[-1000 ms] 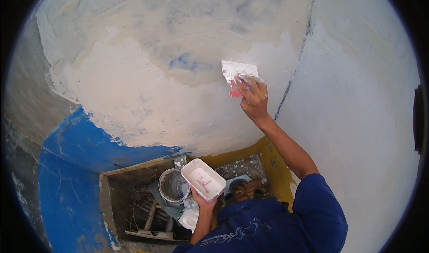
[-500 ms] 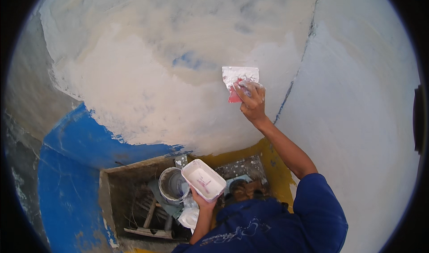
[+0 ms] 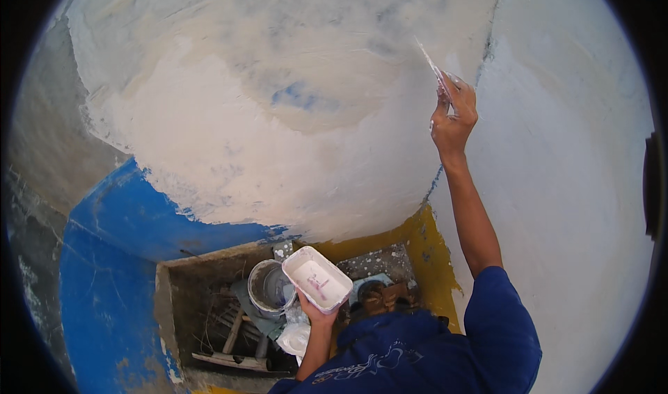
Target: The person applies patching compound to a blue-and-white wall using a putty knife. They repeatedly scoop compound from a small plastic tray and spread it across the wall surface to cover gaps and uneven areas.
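My right hand (image 3: 456, 112) is raised against the wall, closed around a putty knife (image 3: 433, 65) seen nearly edge-on, its thin blade slanting up and to the left. White paste smears the fingers. The blade lies close to the putty-coated wall (image 3: 229, 115), near the inner corner; whether it touches cannot be told. Low in front of my body, my left hand (image 3: 319, 315) grips a white rectangular tub (image 3: 318, 280) from below. Inside the tub is whitish paste with pinkish marks.
Behind the tub stand a grey bucket (image 3: 270, 287) and a crumpled white bag (image 3: 295, 338). Wooden pieces (image 3: 233, 333) lie in a concrete-edged recess. Blue paint (image 3: 139, 220) covers the lower left wall, yellow paint (image 3: 435, 255) the lower corner. A pale wall (image 3: 563, 185) rises at the right.
My right hand has moved up and to the right, toward the corner, and turned the putty knife from face-on to edge-on. My left hand and the tub have stayed nearly still.
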Demonstrator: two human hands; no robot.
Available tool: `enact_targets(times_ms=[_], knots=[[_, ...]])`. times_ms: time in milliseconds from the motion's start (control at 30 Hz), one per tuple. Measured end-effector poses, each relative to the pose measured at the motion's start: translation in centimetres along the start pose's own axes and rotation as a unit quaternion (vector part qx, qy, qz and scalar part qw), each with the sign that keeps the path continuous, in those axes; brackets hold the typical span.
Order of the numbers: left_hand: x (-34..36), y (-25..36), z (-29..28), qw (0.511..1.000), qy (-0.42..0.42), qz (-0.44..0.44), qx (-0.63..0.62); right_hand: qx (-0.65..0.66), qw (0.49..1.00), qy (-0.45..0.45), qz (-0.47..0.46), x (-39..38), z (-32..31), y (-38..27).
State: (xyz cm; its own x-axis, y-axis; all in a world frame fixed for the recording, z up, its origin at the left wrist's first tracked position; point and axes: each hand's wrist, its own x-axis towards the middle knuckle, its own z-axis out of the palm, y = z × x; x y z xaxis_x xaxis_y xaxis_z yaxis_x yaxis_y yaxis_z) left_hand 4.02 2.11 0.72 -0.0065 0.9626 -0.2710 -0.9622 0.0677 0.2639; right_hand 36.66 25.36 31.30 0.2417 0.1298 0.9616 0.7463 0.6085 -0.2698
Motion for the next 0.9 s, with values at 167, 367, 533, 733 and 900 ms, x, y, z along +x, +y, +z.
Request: enact_targets(times_ms=[167,367,533,733,900], knots=[[-0.2,-0.4,0.3,1.000,-0.003,-0.010,-0.001,-0.113,0.991,-0.049,-0.060,-2.9,1.9,-0.1],[0.0,-0.5,0.2,0.999,-0.004,-0.039,0.012,-0.014,0.964,-0.253,-0.085,-13.3,2.5,-3.6],[0.3,-0.7,-0.5,1.000,0.012,-0.020,-0.008,-0.015,0.985,-0.147,-0.094,-9.3,2.5,-2.5],[0.6,-1.1,0.0,0.999,-0.020,-0.049,-0.001,-0.118,0.973,-0.171,-0.104,-14.0,4.7,1.9],[-1.1,-0.8,-0.5,1.000,0.000,0.023,-0.019,-0.035,0.987,-0.137,-0.076,-11.3,1.0,0.1]])
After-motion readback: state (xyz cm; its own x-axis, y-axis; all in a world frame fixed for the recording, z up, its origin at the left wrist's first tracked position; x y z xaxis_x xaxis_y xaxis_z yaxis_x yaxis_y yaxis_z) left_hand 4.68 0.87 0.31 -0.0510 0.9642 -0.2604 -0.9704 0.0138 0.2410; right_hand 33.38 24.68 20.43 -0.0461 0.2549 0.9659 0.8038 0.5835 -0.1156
